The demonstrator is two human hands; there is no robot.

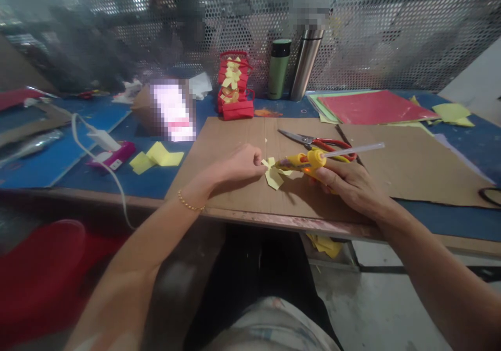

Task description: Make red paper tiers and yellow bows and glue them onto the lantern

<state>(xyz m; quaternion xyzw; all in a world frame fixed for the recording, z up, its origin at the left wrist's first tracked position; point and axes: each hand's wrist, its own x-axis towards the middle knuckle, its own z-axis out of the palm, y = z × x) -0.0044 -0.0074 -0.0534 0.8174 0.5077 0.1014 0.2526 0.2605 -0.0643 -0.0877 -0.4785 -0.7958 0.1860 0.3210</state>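
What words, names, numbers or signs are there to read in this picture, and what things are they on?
None can be read clearly.
Green bottle: a tiny mark near the bottom, too small to read.
Yellow glue gun: markings along the barrel, too blurred to read.
Bright screen: covered by blocky squares, so nothing can be read.

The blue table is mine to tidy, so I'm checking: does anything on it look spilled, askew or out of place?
Two things: the white cable droops over the front edge of the blue table, where it could snag, and an orange patch, perhaps a stain, marks the surface beside the red paper item.
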